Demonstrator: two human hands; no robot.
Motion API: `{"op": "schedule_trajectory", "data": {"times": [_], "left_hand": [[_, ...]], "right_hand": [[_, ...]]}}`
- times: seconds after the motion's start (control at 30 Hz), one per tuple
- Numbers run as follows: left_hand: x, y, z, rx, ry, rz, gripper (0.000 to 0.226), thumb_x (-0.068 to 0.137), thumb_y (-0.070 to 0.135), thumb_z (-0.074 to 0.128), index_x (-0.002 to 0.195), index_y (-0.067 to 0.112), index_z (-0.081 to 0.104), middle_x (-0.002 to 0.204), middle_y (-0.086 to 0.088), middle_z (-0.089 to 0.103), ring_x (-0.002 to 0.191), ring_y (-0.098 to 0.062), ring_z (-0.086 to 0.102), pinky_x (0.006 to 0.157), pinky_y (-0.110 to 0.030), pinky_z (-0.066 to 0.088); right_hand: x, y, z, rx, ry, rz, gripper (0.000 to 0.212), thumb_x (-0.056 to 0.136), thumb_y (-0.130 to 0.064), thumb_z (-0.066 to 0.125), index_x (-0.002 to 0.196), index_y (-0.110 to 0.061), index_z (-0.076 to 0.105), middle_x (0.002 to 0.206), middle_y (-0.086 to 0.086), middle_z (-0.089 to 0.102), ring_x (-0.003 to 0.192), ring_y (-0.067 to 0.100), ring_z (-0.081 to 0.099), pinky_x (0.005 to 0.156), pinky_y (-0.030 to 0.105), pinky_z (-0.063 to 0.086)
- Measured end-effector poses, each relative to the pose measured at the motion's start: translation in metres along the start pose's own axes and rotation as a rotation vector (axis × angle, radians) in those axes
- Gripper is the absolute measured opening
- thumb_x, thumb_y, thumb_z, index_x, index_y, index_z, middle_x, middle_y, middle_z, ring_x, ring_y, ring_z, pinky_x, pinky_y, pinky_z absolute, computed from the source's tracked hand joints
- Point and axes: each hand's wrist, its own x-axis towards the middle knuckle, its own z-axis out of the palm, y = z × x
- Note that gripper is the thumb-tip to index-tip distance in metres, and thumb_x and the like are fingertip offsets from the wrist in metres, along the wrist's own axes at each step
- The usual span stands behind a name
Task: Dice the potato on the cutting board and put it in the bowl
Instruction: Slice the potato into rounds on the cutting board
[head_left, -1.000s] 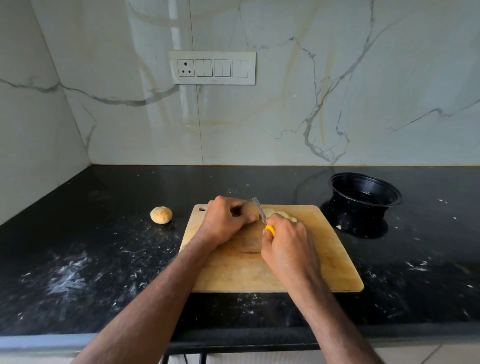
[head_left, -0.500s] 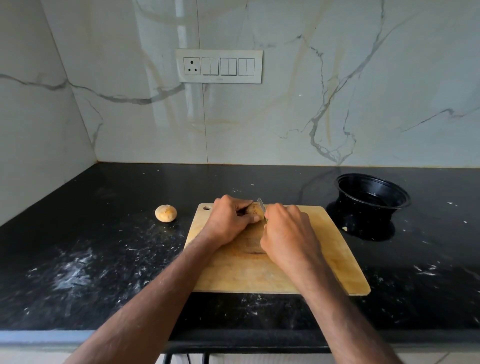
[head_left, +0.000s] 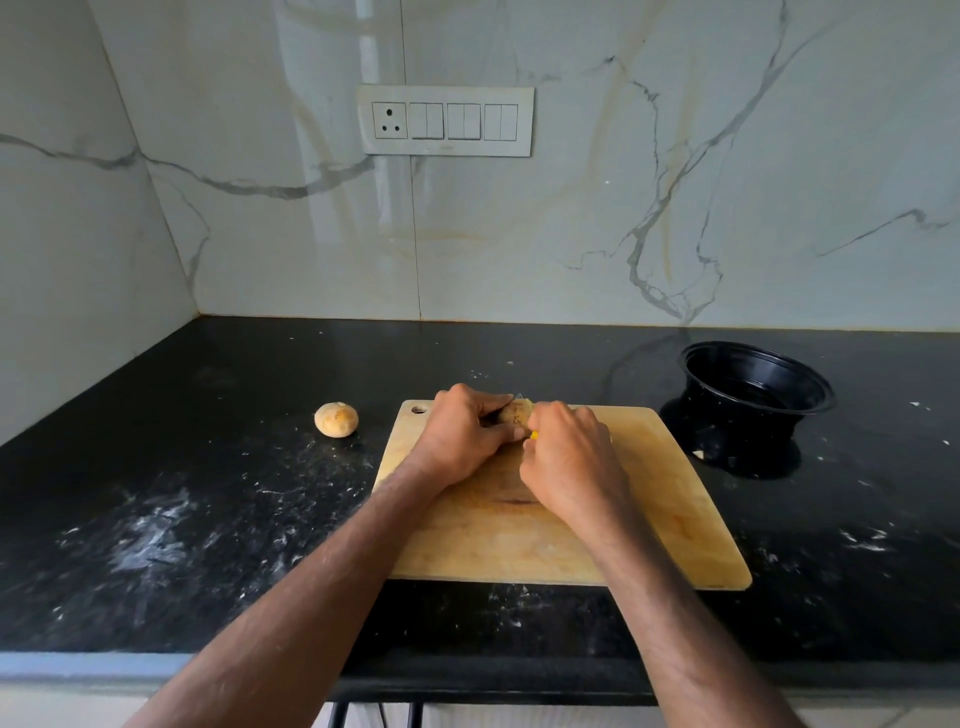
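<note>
Biggest worry from where I'm watching: the two hands are packed right up against each other at the far edge of the cutting board (head_left: 649, 519), and I can barely see the knife (head_left: 533, 435). Only a sliver of yellow handle pokes out under the right hand (head_left: 569, 460), which is curled around it, and maybe a glint of the tip just past the knuckles. So I can't tell exactly where the blade sits relative to the left hand's fingertips. If the cut comes down with those fingers that close, a nick looks like a real risk.

Second thing: the left hand (head_left: 462, 434) is gripping the potato (head_left: 515, 411) from the side, fingers wrapped over it. It's rounded, so I'd guess it can roll or squirt out under pressure, especially this near the board's back edge, and it could skid onto the black counter (head_left: 182, 493).

The potato itself: tan skin with a few dark specks, mostly hidden by both hands. I can't tell how much of it is already cut.

The black bowl (head_left: 756, 395) sits off to the right, well apart from the board, and looks empty as far as I can see inside. There's also a second potato (head_left: 336, 419) on the counter to the left, untouched.
</note>
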Motion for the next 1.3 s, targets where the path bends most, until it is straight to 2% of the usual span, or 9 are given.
{"op": "schedule_trajectory", "data": {"times": [0.2,0.33,0.43,0.5,0.63,0.77,0.97,1.17,1.3], "left_hand": [[0.001,-0.003,0.005,0.026,0.072,-0.014,0.023,0.078,0.021,0.087,0.097,0.011,0.08,0.094,0.006,0.076,0.075,0.005,0.053,0.074,0.006,0.035],[0.003,-0.003,0.007,0.051,0.067,-0.056,0.03,0.081,0.03,0.084,0.102,0.01,0.079,0.092,0.009,0.076,0.086,-0.001,0.059,0.085,-0.006,0.042],[0.004,-0.004,0.006,0.042,0.058,-0.052,0.03,0.081,0.03,0.085,0.104,0.013,0.08,0.097,0.008,0.077,0.089,-0.001,0.063,0.081,-0.001,0.042],[0.003,-0.004,0.004,0.024,0.042,-0.05,0.023,0.081,0.028,0.085,0.098,0.014,0.08,0.09,0.012,0.077,0.085,-0.002,0.066,0.084,-0.017,0.05],[0.003,-0.005,0.001,0.018,0.015,-0.049,0.022,0.081,0.023,0.084,0.096,0.009,0.077,0.082,0.016,0.071,0.082,0.005,0.059,0.085,-0.02,0.05],[0.002,-0.004,0.001,0.012,0.017,-0.061,0.035,0.08,0.017,0.085,0.114,0.018,0.076,0.083,0.03,0.067,0.087,0.016,0.062,0.08,-0.001,0.045],[0.001,-0.005,0.0,0.001,0.023,-0.079,0.038,0.077,0.019,0.086,0.114,0.02,0.076,0.078,0.04,0.064,0.09,0.013,0.065,0.076,-0.003,0.046],[0.0,-0.004,-0.001,-0.019,0.032,-0.092,0.052,0.075,0.025,0.09,0.123,0.017,0.072,0.097,0.026,0.067,0.09,0.016,0.06,0.093,-0.016,0.051],[0.001,-0.004,0.0,-0.032,0.023,-0.11,0.058,0.073,0.03,0.091,0.125,0.017,0.071,0.111,0.015,0.073,0.091,0.013,0.061,0.082,0.001,0.043]], "right_hand": [[-0.006,-0.002,0.01,-0.065,0.002,-0.011,0.021,0.098,-0.017,0.058,0.119,-0.016,0.06,0.109,0.009,0.062,0.087,0.021,0.049,0.068,0.029,0.037],[-0.011,0.001,0.006,-0.067,-0.021,-0.035,0.029,0.097,-0.016,0.059,0.127,-0.018,0.061,0.112,0.009,0.062,0.096,0.023,0.057,0.068,0.028,0.04],[-0.017,0.006,0.004,-0.058,-0.042,-0.049,0.029,0.097,-0.016,0.06,0.126,-0.018,0.061,0.11,0.007,0.06,0.096,0.022,0.057,0.068,0.028,0.042],[-0.019,0.011,0.003,-0.06,-0.038,-0.054,0.025,0.097,-0.015,0.059,0.122,-0.018,0.062,0.106,0.006,0.059,0.087,0.02,0.051,0.066,0.029,0.04],[-0.02,0.022,-0.001,-0.066,-0.006,-0.069,0.012,0.097,-0.016,0.057,0.106,-0.02,0.065,0.094,0.002,0.06,0.079,0.019,0.047,0.064,0.03,0.04],[-0.021,0.027,-0.003,-0.001,0.017,-0.063,0.01,0.096,-0.019,0.059,0.096,-0.02,0.069,0.087,-0.001,0.065,0.082,0.018,0.057,0.062,0.032,0.047],[-0.021,0.031,-0.005,0.077,0.117,-0.011,0.012,0.09,-0.016,0.064,0.078,-0.018,0.067,0.072,-0.004,0.063,0.071,0.019,0.055,0.06,0.029,0.035],[-0.02,0.031,-0.004,0.125,0.137,0.029,0.015,0.09,-0.016,0.063,0.076,-0.017,0.064,0.069,-0.002,0.06,0.072,0.024,0.054,0.06,0.03,0.034],[-0.024,0.026,-0.003,0.116,0.188,-0.018,0.007,0.094,-0.019,0.062,0.094,-0.019,0.069,0.082,-0.002,0.068,0.08,0.02,0.058,0.066,0.034,0.049]]}}
